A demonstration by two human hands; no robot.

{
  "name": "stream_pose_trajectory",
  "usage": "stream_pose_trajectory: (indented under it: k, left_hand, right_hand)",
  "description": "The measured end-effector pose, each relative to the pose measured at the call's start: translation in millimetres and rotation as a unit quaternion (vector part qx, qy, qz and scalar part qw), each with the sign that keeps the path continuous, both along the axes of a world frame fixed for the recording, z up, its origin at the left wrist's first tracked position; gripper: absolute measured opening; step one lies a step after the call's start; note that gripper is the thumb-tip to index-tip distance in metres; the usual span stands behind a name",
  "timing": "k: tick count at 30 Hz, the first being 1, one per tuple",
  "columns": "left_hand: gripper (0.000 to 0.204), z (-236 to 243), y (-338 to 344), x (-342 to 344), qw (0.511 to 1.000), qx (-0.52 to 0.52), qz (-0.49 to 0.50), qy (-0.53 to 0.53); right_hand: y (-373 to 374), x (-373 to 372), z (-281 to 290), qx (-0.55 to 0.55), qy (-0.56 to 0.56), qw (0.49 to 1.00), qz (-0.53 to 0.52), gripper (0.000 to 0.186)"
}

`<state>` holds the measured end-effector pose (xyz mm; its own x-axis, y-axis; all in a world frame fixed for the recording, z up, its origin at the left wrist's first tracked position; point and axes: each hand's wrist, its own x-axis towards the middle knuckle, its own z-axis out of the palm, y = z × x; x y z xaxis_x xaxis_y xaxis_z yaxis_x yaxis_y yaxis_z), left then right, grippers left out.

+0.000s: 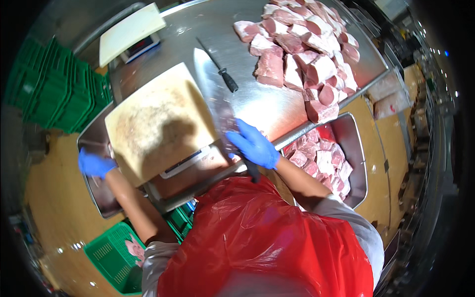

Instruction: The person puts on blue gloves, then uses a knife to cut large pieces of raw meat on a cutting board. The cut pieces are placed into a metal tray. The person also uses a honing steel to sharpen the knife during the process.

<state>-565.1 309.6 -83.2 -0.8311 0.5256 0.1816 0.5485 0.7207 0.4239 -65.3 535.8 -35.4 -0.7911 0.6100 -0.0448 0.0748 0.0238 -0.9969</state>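
Cleaver point(213, 94) lies flat at frame centre on the steel table point(198, 29), blade pointing to upper left, beside the wooden cutting board point(158, 123). Right hand point(253, 144), blue-gloved, rests on the blade's lower end with fingers spread nearly flat, pressing rather than gripping; the handle pokes out below the palm. Left hand point(95, 165), also gloved, sits at the left edge of the frame on a metal tray point(101, 198), fingers curled; whether it holds anything cannot be told. Pork pieces point(307, 54) are piled at upper right; a sharpening steel point(220, 67) lies near them.
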Motion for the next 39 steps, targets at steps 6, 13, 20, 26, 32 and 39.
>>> stream_pose_trajectory:
  k: [6, 13, 20, 26, 32, 39]
  left_hand:
    - [0.068, 0, 356, 318, 0.905, 0.157, -0.38, -0.107]
    - [0.121, -139, 555, 473, 0.94, -0.217, -0.26, -0.047]
    - [0.128, -117, 590, 472, 0.925, -0.276, -0.236, -0.113]
    - [0.095, -148, 517, 409, 0.769, 0.046, -0.204, -0.604]
    - [0.044, 38, 349, 385, 0.816, 0.25, -0.505, -0.13]
    - [0.029, -38, 143, 181, 0.905, 0.063, -0.412, 0.083]
  right_hand:
    - [17, 148, -49, -0.11, -0.038, 0.954, -0.275, 0.033]
    - [-16, 237, -60, -0.011, -0.147, 0.871, -0.469, 0.03]
    - [-52, 297, -105, -0.132, -0.088, 0.805, -0.571, 0.027]
    - [0, 277, -111, -0.124, -0.074, 0.844, -0.517, 0.023]
    - [71, 224, -100, -0.08, -0.096, 0.935, -0.332, 0.029]
    - [101, 111, -74, -0.047, -0.033, 0.981, -0.185, 0.022]
